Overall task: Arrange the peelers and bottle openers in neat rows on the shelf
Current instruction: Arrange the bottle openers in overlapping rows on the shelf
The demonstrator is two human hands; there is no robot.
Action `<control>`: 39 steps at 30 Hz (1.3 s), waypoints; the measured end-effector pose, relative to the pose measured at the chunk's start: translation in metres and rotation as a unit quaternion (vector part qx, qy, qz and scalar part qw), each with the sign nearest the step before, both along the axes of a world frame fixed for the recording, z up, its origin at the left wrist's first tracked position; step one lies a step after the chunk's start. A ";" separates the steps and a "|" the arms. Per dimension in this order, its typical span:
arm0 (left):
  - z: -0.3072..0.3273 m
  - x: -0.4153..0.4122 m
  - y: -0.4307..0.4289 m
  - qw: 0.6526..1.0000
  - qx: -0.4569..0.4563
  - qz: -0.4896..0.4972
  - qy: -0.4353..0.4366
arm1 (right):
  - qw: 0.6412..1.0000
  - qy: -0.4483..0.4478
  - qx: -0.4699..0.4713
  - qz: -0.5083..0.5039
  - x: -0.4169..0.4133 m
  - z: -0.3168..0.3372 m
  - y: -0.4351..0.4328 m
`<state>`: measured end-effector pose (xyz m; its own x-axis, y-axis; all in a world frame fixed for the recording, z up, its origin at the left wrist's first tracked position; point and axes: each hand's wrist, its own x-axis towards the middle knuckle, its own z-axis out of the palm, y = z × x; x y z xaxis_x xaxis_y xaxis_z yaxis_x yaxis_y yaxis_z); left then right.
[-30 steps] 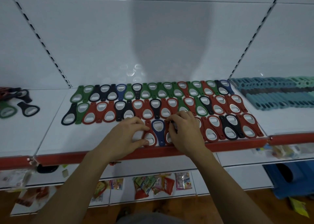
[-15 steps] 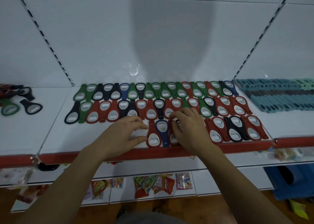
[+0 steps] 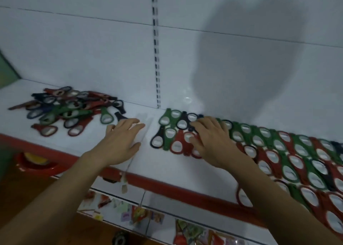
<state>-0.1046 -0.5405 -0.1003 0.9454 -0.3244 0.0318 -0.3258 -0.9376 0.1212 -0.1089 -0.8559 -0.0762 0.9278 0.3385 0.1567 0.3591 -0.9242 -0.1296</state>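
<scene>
Red, green and black bottle openers (image 3: 278, 151) lie in overlapping rows along the right half of the shelf (image 3: 167, 172). A loose pile (image 3: 65, 111) sits near its back left. Between them the left hand (image 3: 120, 142) lies flat and released on bare shelf, while the right hand (image 3: 213, 138) rests spread-fingered, grasping nothing, on the rows' left end.

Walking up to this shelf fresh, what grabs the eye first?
The neat rows of red, green and black bottle openers filling the right of the white shelf, with the right hand laid flat on their left end. Further left sits a jumbled pile of openers, the left hand spread just beside it.
</scene>
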 end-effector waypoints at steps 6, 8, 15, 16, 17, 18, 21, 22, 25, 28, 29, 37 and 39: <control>0.004 0.027 0.117 0.999 0.012 0.048 0.005 | 0.996 0.043 0.002 0.074 0.056 0.001 0.137; 0.001 0.040 0.157 0.997 0.009 0.077 0.014 | 0.995 0.073 -0.008 0.065 0.071 -0.007 0.186; -0.014 0.077 0.260 0.990 -0.041 0.130 0.019 | 0.998 0.053 0.021 0.025 0.111 -0.029 0.300; -0.016 0.083 0.269 0.991 -0.044 0.125 0.024 | 0.998 0.041 0.039 0.034 0.119 -0.026 0.312; -0.018 0.089 0.277 0.991 -0.039 0.120 0.036 | 0.997 0.039 0.051 0.045 0.127 -0.023 0.324; -0.020 0.096 0.284 0.991 -0.033 0.116 0.056 | 0.996 0.049 0.056 0.056 0.137 -0.018 0.336; -0.025 0.115 0.298 0.988 -0.032 0.108 0.103 | 0.989 0.135 0.048 0.046 0.170 -0.007 0.362; -0.026 0.120 0.302 0.989 -0.033 0.099 0.101 | 0.985 0.163 0.037 0.041 0.181 -0.002 0.367; -0.026 0.136 0.310 0.994 -0.058 0.066 0.070 | 0.978 0.199 -0.005 0.064 0.211 0.011 0.378; -0.023 0.150 0.315 0.992 -0.108 0.057 0.040 | 0.975 0.202 -0.058 0.072 0.224 0.019 0.390; -0.022 0.153 0.317 0.989 -0.135 0.061 0.029 | 0.974 0.207 -0.057 0.068 0.225 0.020 0.394; -0.025 0.154 0.316 0.967 -0.241 0.079 -0.015 | 0.989 0.142 -0.001 0.046 0.215 -0.012 0.413; -0.024 0.155 0.316 0.963 -0.256 0.083 -0.011 | 0.982 0.173 0.054 0.044 0.218 -0.011 0.409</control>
<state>0.0507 -0.2242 -0.1243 0.9802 -0.1043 0.1682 -0.1836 -0.7965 0.5761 0.1087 -0.4465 -0.0873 0.8995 0.4192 -0.1233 0.3549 -0.8654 -0.3536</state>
